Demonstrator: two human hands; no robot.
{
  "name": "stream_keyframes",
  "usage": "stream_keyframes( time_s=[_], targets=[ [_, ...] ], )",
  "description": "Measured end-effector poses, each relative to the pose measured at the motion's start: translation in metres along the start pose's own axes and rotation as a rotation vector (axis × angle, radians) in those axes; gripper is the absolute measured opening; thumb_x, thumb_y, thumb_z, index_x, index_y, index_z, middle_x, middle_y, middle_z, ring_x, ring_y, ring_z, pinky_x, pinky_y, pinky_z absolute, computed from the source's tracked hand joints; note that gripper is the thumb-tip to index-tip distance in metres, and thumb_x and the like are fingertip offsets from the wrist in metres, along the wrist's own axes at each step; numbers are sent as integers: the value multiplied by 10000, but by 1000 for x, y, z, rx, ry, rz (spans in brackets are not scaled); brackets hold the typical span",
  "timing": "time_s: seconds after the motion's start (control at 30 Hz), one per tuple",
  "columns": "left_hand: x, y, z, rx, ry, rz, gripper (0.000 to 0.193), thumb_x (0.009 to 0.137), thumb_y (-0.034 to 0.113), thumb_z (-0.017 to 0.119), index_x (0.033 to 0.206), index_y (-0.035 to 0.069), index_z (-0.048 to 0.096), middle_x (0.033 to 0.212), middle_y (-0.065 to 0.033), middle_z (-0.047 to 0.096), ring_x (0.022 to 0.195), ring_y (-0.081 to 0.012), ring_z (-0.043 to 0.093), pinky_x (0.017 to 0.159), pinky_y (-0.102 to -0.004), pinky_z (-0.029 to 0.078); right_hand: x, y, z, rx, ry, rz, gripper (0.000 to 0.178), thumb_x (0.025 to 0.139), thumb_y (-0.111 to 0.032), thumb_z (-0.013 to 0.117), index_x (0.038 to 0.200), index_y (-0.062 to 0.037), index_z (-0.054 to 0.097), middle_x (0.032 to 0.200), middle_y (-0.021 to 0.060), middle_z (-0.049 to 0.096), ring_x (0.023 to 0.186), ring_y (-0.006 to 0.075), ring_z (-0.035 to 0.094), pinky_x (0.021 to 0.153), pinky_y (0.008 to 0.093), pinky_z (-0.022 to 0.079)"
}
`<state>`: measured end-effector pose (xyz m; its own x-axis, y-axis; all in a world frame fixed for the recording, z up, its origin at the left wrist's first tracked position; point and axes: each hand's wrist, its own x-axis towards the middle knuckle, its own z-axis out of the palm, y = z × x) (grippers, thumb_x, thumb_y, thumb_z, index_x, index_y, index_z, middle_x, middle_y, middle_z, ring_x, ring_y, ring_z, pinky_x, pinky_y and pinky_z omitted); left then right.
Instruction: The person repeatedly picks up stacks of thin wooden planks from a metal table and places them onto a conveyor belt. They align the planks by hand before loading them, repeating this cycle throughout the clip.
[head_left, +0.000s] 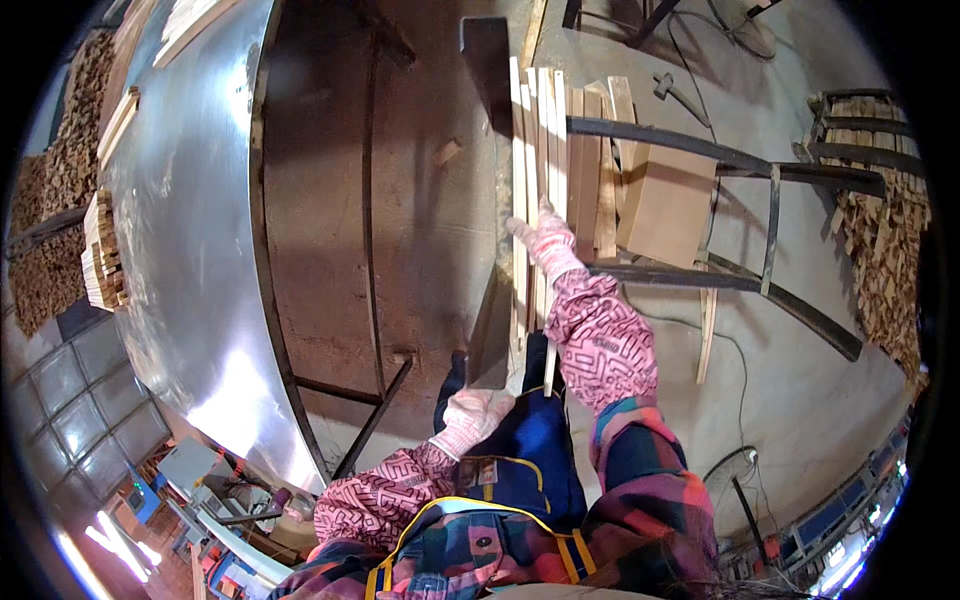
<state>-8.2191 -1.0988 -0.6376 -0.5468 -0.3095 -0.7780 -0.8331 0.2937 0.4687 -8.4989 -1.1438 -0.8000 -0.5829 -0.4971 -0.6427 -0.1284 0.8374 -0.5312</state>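
Note:
My right hand (550, 242), in a pale knitted glove, reaches forward onto a row of long, narrow wooden strips (532, 130). Its thumb and forefinger are spread across the strips, and the other fingers seem bent around them. Closer to my body, my left hand (473, 420) is in the same kind of glove. Its fingers are curled at the near end of a dark upright plate (490, 330); what they grip, if anything, is hidden. Wider wooden slats (606, 200) and a brown flat board or box (668, 205) lie right of the strips.
A shiny metal-topped table (190, 250) with small wood stacks (100, 255) stands at left. Dark metal bars (690, 275) run out to the right of the strips. A hammer (680, 98) lies beyond them. Another rack of wood pieces (875, 240) stands far right.

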Motion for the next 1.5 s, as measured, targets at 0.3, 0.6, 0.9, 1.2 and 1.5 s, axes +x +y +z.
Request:
stream_keyframes(
  time_s=[0.3,0.6,0.9,1.2,1.5],
  targets=[
    [-22,-71,-5,-26,102,9,535,839,359,619,1307,117,529,1298,-155,544,1208,-319,513,1008,-379,410,4,-59,-30,-212,-30,83,957,825,-699,490,1503,-90,199,1451,220,383,1300,359,437,1086,400,354],
    [-95,-136,-80,-172,124,6,554,850,365,595,1338,123,501,1325,-144,535,1234,-311,496,1027,-375,397,-96,-18,-21,-601,268,-426,104,817,-107,577,865,-23,613,897,154,592,776,324,615,689,406,526],
    [-145,-208,-201,440,908,283,573,792,328,659,1309,112,540,1376,-145,490,1267,-362,444,1092,-478,328,-126,19,-27,-648,126,-117,276,853,-167,536,1094,-110,658,1185,181,611,1113,343,585,876,435,511],
    [-122,-250,-225,709,892,52,972,690,544,697,1452,107,281,1528,-190,195,1384,-441,197,1138,-580,163,-113,-68,-57,-333,111,177,474,859,-341,512,1229,-52,579,1258,202,575,1203,355,514,999,422,410],
    [-119,-235,-235,754,736,9,986,762,574,656,1477,63,206,1498,-264,197,1359,-511,184,1100,-584,230,2,-66,-53,-387,30,300,675,866,-432,535,1403,-50,386,1330,211,512,1218,347,514,1023,410,416]
  ],
)
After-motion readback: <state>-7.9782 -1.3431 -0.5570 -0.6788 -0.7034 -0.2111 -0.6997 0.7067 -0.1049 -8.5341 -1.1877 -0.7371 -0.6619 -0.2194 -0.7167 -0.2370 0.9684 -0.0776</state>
